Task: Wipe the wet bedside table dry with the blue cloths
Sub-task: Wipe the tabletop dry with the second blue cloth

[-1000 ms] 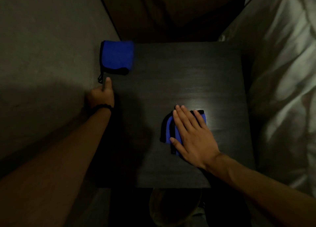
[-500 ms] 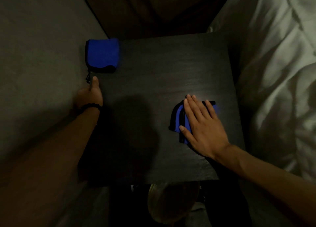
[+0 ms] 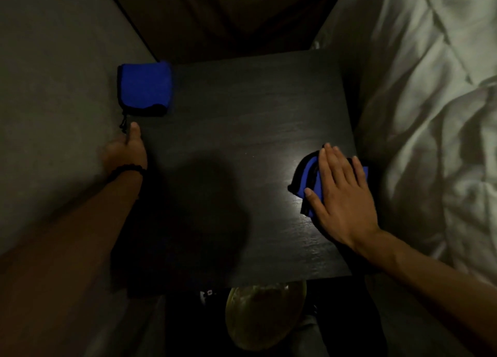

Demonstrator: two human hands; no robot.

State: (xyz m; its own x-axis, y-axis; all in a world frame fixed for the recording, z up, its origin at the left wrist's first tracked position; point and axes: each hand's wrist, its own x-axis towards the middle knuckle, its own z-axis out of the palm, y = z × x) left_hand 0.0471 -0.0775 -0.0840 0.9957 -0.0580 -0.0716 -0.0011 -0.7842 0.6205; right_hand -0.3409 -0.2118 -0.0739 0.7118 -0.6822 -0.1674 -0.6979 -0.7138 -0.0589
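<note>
The dark wooden bedside table (image 3: 236,168) fills the middle of the head view. My right hand (image 3: 341,192) lies flat, fingers spread, pressing a blue cloth with black trim (image 3: 308,179) onto the table's right edge; most of that cloth is hidden under the palm. A second folded blue cloth (image 3: 145,88) rests on the far left corner, untouched. My left hand (image 3: 129,149) grips the table's left edge just below that cloth, thumb on top, with a dark beaded bracelet at the wrist.
A white rumpled duvet (image 3: 430,114) lies against the table's right side. A grey wall (image 3: 53,101) runs along the left. A brown headboard or panel (image 3: 228,12) stands behind. A roundish pale object (image 3: 263,316) sits below the table's near edge.
My right hand has slid the blue cloth rightward across the table, from near the middle to the right edge. The left hand has kept its hold on the left edge.
</note>
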